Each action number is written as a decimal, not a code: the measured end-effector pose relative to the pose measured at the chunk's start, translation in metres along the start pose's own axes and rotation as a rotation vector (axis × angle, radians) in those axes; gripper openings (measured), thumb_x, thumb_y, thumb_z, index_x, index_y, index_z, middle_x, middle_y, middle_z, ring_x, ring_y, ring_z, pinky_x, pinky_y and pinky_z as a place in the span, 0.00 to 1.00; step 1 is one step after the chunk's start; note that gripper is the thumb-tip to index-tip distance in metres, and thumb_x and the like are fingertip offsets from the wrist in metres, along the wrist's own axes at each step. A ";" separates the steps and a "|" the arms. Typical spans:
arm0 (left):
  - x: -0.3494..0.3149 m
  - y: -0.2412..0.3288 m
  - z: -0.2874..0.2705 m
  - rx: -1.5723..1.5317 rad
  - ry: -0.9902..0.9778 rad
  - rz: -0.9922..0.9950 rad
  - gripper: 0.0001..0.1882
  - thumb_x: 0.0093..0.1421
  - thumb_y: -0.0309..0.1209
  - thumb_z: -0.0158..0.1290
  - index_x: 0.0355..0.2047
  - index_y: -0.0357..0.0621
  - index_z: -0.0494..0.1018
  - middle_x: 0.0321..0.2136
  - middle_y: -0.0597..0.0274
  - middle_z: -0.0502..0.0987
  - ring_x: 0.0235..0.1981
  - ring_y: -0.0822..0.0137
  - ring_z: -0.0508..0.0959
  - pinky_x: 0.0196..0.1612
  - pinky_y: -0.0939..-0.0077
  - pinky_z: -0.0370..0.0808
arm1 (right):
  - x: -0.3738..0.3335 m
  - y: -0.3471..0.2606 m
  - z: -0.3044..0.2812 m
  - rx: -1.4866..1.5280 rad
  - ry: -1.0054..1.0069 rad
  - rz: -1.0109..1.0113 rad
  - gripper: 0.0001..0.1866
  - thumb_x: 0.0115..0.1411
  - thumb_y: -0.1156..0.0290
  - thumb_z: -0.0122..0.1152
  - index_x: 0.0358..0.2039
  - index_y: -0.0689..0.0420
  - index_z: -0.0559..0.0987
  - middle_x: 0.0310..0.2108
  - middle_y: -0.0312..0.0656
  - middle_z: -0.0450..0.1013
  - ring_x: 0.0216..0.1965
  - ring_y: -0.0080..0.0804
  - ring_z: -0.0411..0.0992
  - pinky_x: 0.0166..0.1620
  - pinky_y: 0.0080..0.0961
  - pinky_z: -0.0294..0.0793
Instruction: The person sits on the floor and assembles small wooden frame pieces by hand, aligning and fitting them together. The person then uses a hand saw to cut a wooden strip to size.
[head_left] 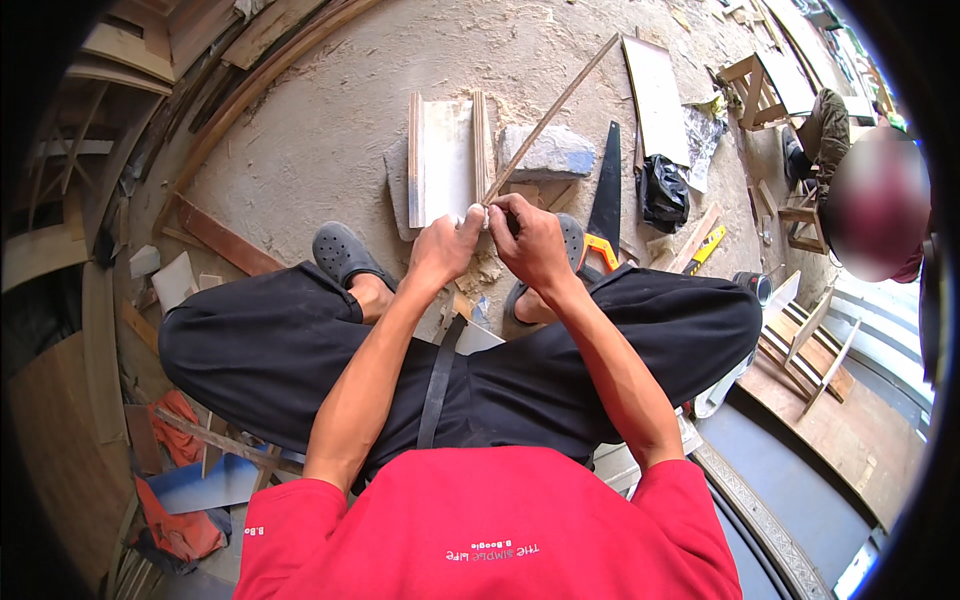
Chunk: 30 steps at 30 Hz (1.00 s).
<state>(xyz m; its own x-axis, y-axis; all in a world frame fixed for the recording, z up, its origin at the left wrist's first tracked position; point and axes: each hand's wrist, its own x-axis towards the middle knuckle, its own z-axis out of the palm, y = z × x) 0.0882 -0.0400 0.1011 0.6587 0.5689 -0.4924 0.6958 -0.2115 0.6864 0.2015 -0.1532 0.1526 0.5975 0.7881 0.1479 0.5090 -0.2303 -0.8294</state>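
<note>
Both hands meet in front of my knees at the near end of a thin wooden strip (pixel 555 116), which slants away to the far right. My left hand (pixel 447 246) is closed, its thumb and finger pinching close to that end; something small and white shows at its fingertips. Beside it, my right hand (pixel 532 243) closes its fingers on the same end. Just beyond my left hand lies a channel-shaped wooden piece (pixel 446 155) with a pale flat middle and raised side edges. It rests over a grey block, partly hidden beneath it.
Right of the channel piece are a concrete block (pixel 545 152), a handsaw (pixel 606 190) with an orange handle, a black plastic bag (pixel 664 195), a white board (pixel 655 105) and a yellow utility knife (pixel 706 250). Another person (pixel 832 130) sits at far right. Planks (pixel 225 237) lie left.
</note>
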 end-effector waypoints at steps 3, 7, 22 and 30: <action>-0.006 0.009 -0.005 0.064 0.006 -0.005 0.43 0.61 0.67 0.33 0.30 0.32 0.75 0.22 0.41 0.76 0.32 0.43 0.78 0.38 0.56 0.72 | -0.001 0.001 0.000 -0.017 0.000 -0.007 0.08 0.59 0.70 0.58 0.29 0.62 0.75 0.23 0.54 0.74 0.28 0.54 0.75 0.32 0.43 0.73; -0.010 0.016 -0.008 0.097 0.039 -0.010 0.47 0.59 0.68 0.35 0.33 0.27 0.76 0.28 0.28 0.76 0.39 0.34 0.77 0.44 0.50 0.72 | -0.001 0.005 0.000 -0.046 -0.012 -0.008 0.09 0.58 0.71 0.59 0.27 0.63 0.74 0.23 0.54 0.74 0.28 0.54 0.74 0.32 0.43 0.72; -0.020 0.022 -0.015 -0.550 -0.221 -0.236 0.39 0.61 0.65 0.33 0.28 0.37 0.71 0.22 0.56 0.73 0.24 0.64 0.75 0.30 0.66 0.72 | 0.002 0.021 0.004 0.005 -0.031 -0.226 0.04 0.56 0.76 0.62 0.29 0.63 0.77 0.24 0.52 0.74 0.27 0.48 0.75 0.55 0.35 0.75; -0.012 0.040 -0.048 -0.995 -0.514 -0.272 0.43 0.60 0.66 0.25 0.38 0.34 0.71 0.24 0.55 0.74 0.24 0.61 0.75 0.29 0.67 0.75 | 0.003 0.003 -0.005 0.018 0.082 -0.100 0.04 0.56 0.74 0.62 0.29 0.61 0.77 0.23 0.48 0.74 0.24 0.41 0.74 0.35 0.33 0.74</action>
<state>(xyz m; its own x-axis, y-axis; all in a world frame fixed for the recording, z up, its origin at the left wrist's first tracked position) 0.0944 -0.0176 0.1604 0.7198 0.0605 -0.6916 0.4490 0.7193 0.5302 0.2076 -0.1541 0.1532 0.5933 0.7574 0.2728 0.5576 -0.1422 -0.8178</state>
